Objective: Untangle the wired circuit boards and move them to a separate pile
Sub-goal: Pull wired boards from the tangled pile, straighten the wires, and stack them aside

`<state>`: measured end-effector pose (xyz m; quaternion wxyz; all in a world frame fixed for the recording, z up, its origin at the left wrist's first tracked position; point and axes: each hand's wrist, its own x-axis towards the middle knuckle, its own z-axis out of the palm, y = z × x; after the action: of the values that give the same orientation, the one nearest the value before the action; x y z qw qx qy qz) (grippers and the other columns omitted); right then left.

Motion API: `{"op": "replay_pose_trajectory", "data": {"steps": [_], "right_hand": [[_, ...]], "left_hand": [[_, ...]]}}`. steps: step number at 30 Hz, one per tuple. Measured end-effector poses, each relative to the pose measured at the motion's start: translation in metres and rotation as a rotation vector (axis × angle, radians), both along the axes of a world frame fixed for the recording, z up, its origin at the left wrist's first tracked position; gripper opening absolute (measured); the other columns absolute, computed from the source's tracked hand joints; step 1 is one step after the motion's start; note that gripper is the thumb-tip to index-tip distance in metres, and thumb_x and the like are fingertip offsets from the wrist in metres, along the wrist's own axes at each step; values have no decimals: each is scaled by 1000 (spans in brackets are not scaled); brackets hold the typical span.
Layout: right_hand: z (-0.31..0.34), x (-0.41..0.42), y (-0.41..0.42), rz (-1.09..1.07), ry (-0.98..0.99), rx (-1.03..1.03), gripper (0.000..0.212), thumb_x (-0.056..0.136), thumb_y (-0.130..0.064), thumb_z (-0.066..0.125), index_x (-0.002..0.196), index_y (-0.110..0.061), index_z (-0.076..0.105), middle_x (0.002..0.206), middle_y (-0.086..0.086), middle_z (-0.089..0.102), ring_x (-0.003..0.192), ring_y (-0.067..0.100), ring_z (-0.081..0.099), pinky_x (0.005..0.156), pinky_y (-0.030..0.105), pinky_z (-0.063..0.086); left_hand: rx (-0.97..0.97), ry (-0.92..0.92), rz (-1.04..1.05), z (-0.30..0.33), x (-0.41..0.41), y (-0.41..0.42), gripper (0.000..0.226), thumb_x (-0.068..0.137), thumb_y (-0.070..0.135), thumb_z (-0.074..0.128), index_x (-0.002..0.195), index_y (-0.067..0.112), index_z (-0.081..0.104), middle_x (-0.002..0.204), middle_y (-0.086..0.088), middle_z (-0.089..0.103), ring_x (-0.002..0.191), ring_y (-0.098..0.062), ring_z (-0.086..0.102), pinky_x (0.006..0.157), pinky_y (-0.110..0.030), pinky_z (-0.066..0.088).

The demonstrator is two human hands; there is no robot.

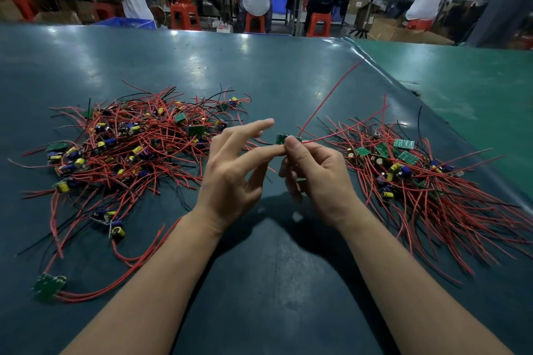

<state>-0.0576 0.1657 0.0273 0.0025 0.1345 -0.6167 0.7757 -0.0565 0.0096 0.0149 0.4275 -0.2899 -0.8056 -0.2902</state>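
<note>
- My right hand [314, 170] pinches a small green circuit board [284, 138] between thumb and forefinger, lifted above the dark mat [259, 66], midway between the two heaps.
- My left hand [230, 179] is loose, fingers spread and mostly straight; its forefinger tip reaches toward the board. Motion blur there, so I can't tell if it touches the board or a lead. It holds nothing that I can see.
- Tangled pile [129, 147] sits on my left, sorted pile [418, 170] on my right with wires combed roughly one way.
- Risk: one long red wire [328, 98] from the held board rises up and away toward the far right. If I swing the board over fast, that lead could whip and hook into the sorted pile.
- Risk: another red lead from the board already lies across the near edge of the sorted pile. Dropping carelessly would re-tangle it.
- Risk: a lead may trail back toward the tangled pile. Pulling hard could drag neighbours along or strain a solder joint.
- Risk: the pinch is only at the board's edge, so a snagged wire could twist it out of my fingers.
- Stray board [49, 285] near the front left edge could get swept by my forearm.
</note>
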Motion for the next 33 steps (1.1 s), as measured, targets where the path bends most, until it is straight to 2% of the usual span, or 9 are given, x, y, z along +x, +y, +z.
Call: {"op": "replay_pose_trajectory", "data": {"steps": [3,7,11,13,17,20,24,29,33], "right_hand": [[-1,0,-1,-142,69,15,27,92,-31,58,82,-8,68,57,1,60,35,13,44,34,18,32],[1,-8,8,-596,60,-155,30,99,-34,56,81,-12,65,52,-4,56,35,9,43,34,17,30],[1,-16,22,-842,-291,-549,32,93,-40,64,77,-13,58,53,-2,54,38,8,46,35,18,35],[-3,-19,23,-815,-410,-575,32,92,-39,66,77,-12,60,53,-3,55,36,6,46,36,16,35],[-5,-19,15,-650,-301,-476,30,96,-35,61,78,-11,63,46,-5,51,35,7,39,35,16,28],[-5,-18,12,-592,-276,-415,29,97,-33,59,78,-12,63,47,-5,51,35,8,38,35,16,27],[-5,-17,15,-548,-325,-419,28,98,-30,58,78,-10,63,48,-4,49,36,8,37,36,16,25],[-3,-15,15,-499,-353,-408,29,98,-31,57,81,-9,63,49,-4,49,36,8,36,37,16,24],[-2,-14,15,-478,-357,-381,27,97,-31,58,81,-10,64,48,-5,49,35,8,36,37,16,23]], "left_hand": [[120,59,74,1,1,0,24,87,2,67,110,5,70,119,-13,63,106,-29,58,89,-51,46],[221,131,272,3,1,-8,16,87,5,64,102,6,71,106,-9,66,99,-31,60,87,-46,44],[180,-127,678,-1,-4,-14,23,85,21,63,108,17,69,115,-5,62,112,-30,50,92,-44,37],[152,-350,850,-5,-9,-23,37,84,23,61,120,16,61,129,-10,53,125,-33,40,105,-47,30],[151,-590,1045,-9,-11,-36,53,83,21,59,133,7,48,144,-22,39,137,-38,26,115,-53,13],[115,-633,1090,-10,-11,-42,47,93,39,51,128,8,53,142,-18,44,133,-35,29,108,-54,22],[244,-604,1097,-6,-15,-48,67,95,63,29,127,10,57,138,-15,48,130,-33,33,104,-56,21],[347,-533,1091,-4,-16,-56,40,93,27,49,129,11,51,136,-18,43,125,-37,37,102,-52,27],[241,-619,1125,-9,-15,-58,53,77,6,59,129,15,50,131,-18,46,123,-38,37,101,-50,25]]}}
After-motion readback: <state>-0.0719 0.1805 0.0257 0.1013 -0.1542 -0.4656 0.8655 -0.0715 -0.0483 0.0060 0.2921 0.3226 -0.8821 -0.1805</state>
